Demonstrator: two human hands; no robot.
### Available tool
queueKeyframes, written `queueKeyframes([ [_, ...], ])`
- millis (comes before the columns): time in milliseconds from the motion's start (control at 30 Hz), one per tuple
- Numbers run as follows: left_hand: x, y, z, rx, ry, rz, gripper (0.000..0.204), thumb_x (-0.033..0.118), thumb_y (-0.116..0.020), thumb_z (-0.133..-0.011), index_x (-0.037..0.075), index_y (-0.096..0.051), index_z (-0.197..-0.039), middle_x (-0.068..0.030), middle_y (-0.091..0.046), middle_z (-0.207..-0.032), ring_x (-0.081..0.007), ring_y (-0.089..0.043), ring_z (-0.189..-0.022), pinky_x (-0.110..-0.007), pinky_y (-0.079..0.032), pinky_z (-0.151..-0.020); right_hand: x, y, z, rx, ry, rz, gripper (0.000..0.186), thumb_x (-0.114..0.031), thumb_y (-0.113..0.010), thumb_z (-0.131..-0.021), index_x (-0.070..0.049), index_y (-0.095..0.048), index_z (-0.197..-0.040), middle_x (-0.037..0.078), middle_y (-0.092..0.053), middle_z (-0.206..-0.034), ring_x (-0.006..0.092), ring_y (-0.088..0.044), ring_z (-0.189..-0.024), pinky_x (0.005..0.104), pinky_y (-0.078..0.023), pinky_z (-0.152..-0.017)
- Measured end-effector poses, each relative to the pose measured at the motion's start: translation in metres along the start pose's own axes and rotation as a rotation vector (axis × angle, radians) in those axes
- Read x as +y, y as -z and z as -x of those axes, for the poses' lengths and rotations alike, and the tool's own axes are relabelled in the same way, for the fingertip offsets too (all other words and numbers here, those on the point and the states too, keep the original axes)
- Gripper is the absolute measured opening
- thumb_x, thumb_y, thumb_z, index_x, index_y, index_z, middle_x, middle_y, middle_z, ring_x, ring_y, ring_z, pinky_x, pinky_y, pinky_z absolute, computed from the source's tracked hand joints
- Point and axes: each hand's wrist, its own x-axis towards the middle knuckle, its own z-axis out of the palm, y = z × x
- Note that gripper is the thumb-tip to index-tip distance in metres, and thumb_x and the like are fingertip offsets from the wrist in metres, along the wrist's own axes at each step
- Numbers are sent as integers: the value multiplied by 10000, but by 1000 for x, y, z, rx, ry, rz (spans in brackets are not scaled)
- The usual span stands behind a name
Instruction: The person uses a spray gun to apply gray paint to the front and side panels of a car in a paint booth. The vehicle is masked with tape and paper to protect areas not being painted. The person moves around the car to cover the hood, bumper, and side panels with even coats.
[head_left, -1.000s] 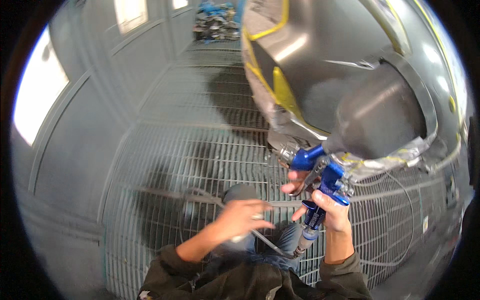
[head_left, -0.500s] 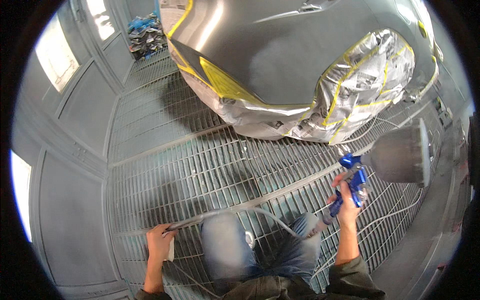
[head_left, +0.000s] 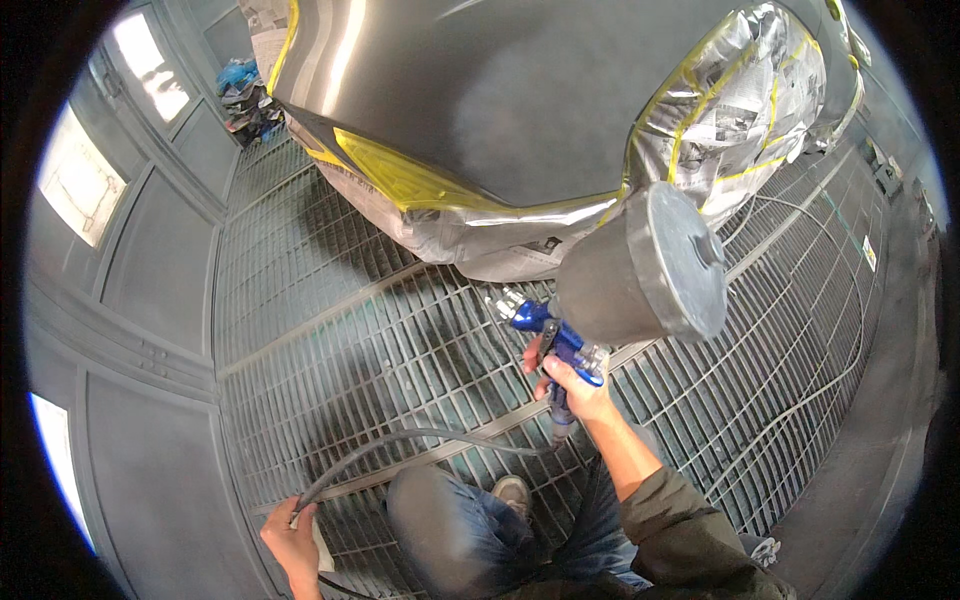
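Observation:
A blue paint spray gun (head_left: pixel 572 348) with a large grey cup (head_left: pixel 622 272) is gripped in my right hand (head_left: pixel 585 392), its silver nozzle pointing left. From the gun's handle a grey air hose (head_left: pixel 420 436) curves across to my left hand (head_left: pixel 290 545), whose fingers are closed around it. A whitish cloth or paper (head_left: pixel 323 545) hangs beside that hand; whether it is held cannot be made out. Beyond the gun stands a grey car body (head_left: pixel 540 110), with a paler patch on its panel. Printed masking paper (head_left: pixel 735 110) and yellow tape (head_left: pixel 395 172) border the panel.
Metal grating (head_left: pixel 300 370) forms the floor under my legs and the car. Grey wall panels (head_left: pixel 150 470) with bright windows run along the left. Crumpled paper and plastic (head_left: pixel 245 95) lie at the far left. A thin hose (head_left: pixel 800 405) loops over the grating at right.
My right hand has swung the spray gun leftward, and the cup's lid now faces more toward me. My left hand is lower and farther left, still on the hose. The view has shifted.

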Motion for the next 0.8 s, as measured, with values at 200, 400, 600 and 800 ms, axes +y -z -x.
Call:
queueKeyframes([
  [200, 36, -36, -3, -149, -83, -14, 242, 43, -812, -736, -55, -717, -935, -204, -716, -891, -339, -698, -807, -402, -524, -729, -19, 45, 11, 469, 195, 256, 205, -140, -694, -898, 27, -653, -1008, 84, -667, -823, 135, -608, -634, 263, -495, -466],
  [400, 42, -70, -16, -154, -72, -30, 266, 86, -805, -765, -81, -725, -956, -231, -723, -910, -328, -709, -828, -382, -527, -764, -53, 82, 27, 606, 244, 269, 266, -158, -627, -946, 42, -623, -1121, 135, -667, -990, 204, -666, -857, 330, -593, -520],
  [600, 29, -50, -49, -84, -193, -18, 257, 129, -772, -813, -41, -733, -1001, -233, -723, -957, -318, -708, -876, -379, -532, -797, -92, 119, 24, 439, 54, -20, 350, -328, -617, -979, -40, -612, -1177, 109, -689, -987, 191, -681, -859, 318, -573, -502],
  [800, 80, -3, -55, -98, -276, -28, 237, 153, -663, -918, -10, -739, -1073, -211, -731, -1053, -339, -709, -954, -390, -541, -865, -163, 133, -24, 500, 9, -131, 365, -372, -567, -997, -68, -607, -1194, 78, -696, -988, 146, -671, -804, 283, -551, -475],
])
